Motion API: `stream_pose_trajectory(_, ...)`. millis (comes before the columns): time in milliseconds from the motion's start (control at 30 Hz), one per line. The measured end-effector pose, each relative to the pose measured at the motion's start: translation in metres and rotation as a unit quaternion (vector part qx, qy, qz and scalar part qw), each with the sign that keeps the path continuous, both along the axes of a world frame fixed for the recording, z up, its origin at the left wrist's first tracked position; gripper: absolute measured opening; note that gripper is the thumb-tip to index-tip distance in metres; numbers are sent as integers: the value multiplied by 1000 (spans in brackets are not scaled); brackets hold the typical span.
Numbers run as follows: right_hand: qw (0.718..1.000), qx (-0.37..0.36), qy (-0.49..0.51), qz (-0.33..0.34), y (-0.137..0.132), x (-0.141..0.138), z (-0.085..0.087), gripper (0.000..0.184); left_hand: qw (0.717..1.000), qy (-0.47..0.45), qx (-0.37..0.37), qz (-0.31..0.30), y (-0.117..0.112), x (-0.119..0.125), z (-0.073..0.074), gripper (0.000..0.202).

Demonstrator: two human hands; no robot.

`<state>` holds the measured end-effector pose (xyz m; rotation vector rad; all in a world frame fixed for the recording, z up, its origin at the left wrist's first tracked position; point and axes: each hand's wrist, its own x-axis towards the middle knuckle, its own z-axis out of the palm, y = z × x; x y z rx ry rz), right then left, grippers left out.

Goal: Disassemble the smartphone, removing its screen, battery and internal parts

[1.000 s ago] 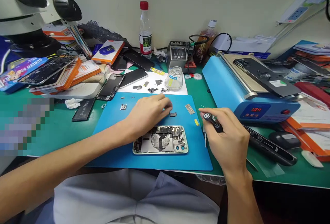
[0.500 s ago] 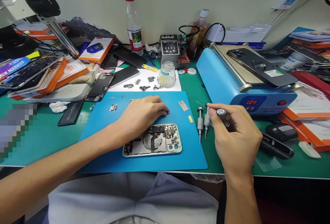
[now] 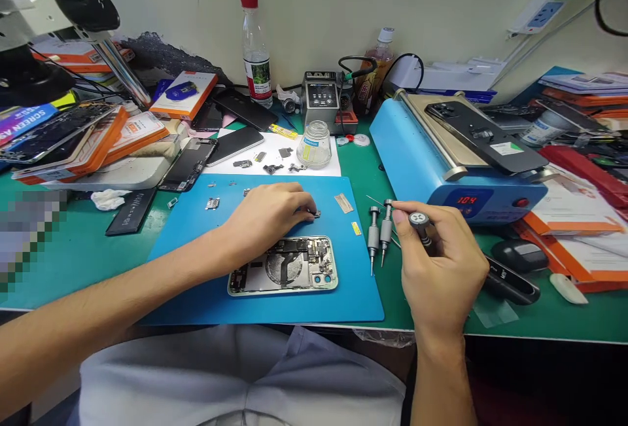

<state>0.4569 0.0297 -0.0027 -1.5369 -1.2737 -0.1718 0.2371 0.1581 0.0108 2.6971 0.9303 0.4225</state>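
On the blue mat (image 3: 196, 282) lies an opened phone housing (image 3: 283, 267), its inner parts and round charging coil facing up. Above it, my left hand (image 3: 275, 216) rests with curled fingers, the fingertips closed on a small dark phone part (image 3: 317, 214); the grip is partly hidden. My right hand (image 3: 441, 262) is closed around a dark-handled screwdriver (image 3: 420, 220), cap upward, its tip out of sight. Beside that hand, two grey screwdrivers (image 3: 373, 236) lie at the mat's right edge. A small metal part (image 3: 212, 203) sits on the mat's left.
A blue heating plate (image 3: 417, 164) reading 104 carries a dark phone (image 3: 483, 131). Behind the mat stand a glass jar (image 3: 314, 148), several loose parts on white paper (image 3: 228, 165) and a red-capped bottle (image 3: 256, 59). Boxes and phones crowd the left; a battery (image 3: 131, 212) lies nearby.
The whole view has shifted slightly. My left fingertips stay at the small part beyond the phone, and my right hand still holds the screwdriver, nearly unmoved.
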Motion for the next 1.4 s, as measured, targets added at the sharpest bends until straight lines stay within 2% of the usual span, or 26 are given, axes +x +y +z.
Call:
stream_pose_trajectory(100,999,22,20,-30,-1,2,-1,9,999,17,34,1,3,5,-1,14)
stream_pose_trajectory(167,998,6,30,-52,-7,9,1,14,998,22,50,4,5,7,-3,18)
stream_pose_trajectory(267,993,-88,11,-77,-26,28,7,34,998,14,54,3,12,12,-6,21)
stream_pose_trajectory(333,981,-170,-47,-81,-42,41,12,44,999,6,54,4,18,15,-7,23)
stream_pose_trajectory(467,932,-289,-208,-71,-63,54,13,41,999,-13,48,5,30,20,-8,26)
stream_pose_trajectory(567,907,-278,-307,-81,-64,52,8,38,999,-23,45,9,33,21,-8,26)
stream_pose_trajectory(700,895,-239,-366,-90,-61,47,2,38,999,-27,44,11,32,20,-8,28)
stream_pose_trajectory(1133,902,-241,-344,-101,-58,37,0,38,998,-55,18,21,33,21,-3,21)
stream_pose_trajectory(1233,924,-224,-293,-102,-56,39,1,35,997,-66,16,23,32,20,-5,20)
stream_pose_trajectory(1333,963,-181,-170,-108,-54,40,5,31,996,-80,14,28,33,18,-5,19)
stream_pose_trajectory(1400,979,-147,-84,-113,-54,39,7,32,995,-88,12,33,33,15,-2,19)
